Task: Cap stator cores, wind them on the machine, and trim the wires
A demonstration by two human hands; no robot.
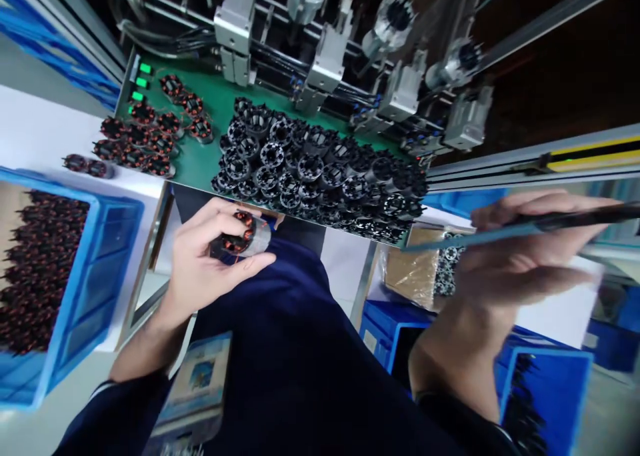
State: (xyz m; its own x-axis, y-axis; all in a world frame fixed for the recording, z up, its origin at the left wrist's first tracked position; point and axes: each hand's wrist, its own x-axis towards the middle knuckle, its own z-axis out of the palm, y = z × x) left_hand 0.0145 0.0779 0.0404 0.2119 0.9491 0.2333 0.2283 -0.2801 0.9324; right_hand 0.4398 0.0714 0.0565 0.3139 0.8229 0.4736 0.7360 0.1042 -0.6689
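My left hand [210,263] grips a small stator with copper-coloured windings [235,236], its fingers wrapped around the part. A slim tool with a blue and black shaft [545,226] lies in my right hand [520,256], which is blurred and held out to the right. Its pointed blue end reaches left towards the edge of a green board [210,109]. Several black unwound stator cores [310,169] crowd the board, and several stators with copper windings [140,139] sit at its left end. Neither hand touches the board.
A blue crate [107,243] packed with wound stators stands at left, and a second blue crate [550,389] is at lower right. Pneumatic cylinders [325,63] line the machine behind the board. A bagged cardboard box [415,266] lies under my right hand.
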